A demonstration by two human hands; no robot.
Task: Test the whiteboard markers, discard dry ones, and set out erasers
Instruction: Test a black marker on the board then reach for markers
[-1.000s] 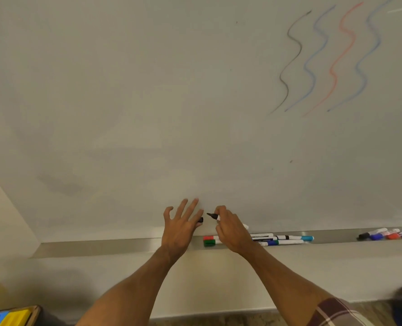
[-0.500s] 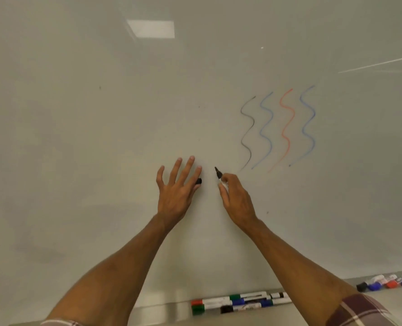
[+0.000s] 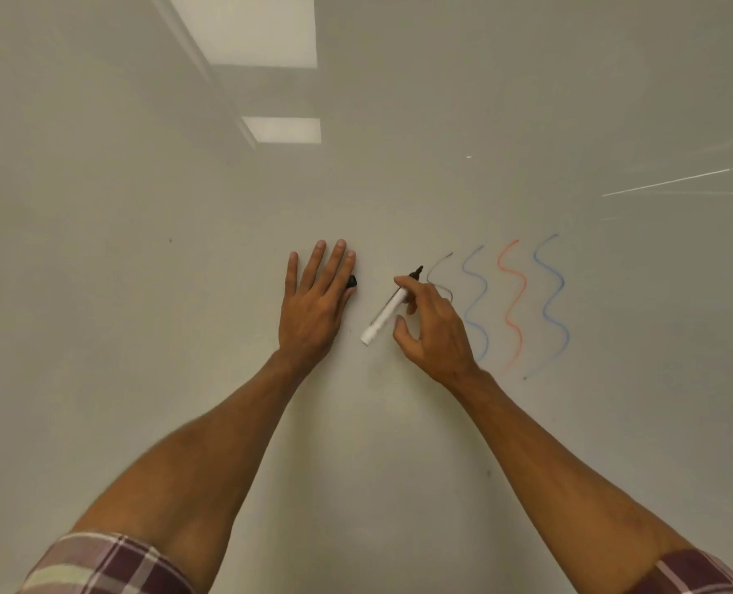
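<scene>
Four wavy lines [image 3: 512,302] stand near the middle of the whiteboard [image 3: 141,336], well clear of every edge in view: grey, blue, red, blue. The right grip [image 3: 435,332] pinches an uncapped marker [image 3: 384,317] near its black tip [image 3: 417,272], thumb and forefinger closed on it, and the white barrel juts down and left, free of the palm. The tip sits just left of the grey line [image 3: 439,272]; whether it touches the board I cannot tell. The left grip [image 3: 313,310] lies flat on the board with straight fingers, and the black cap [image 3: 351,281] pokes out at its thumb side, apparently nipped by the hidden thumb.

Several things could go wrong from here, as I judge it:
- A stroke begun this close to the grey line may run over it, so a weak mark could not be told from the old one.
- The right grip covers the lower grey and blue curves, and dragging it could smear them.
- So short a pinch lets the long barrel swing or slip.
- A loosened thumb would drop the cap.
</scene>
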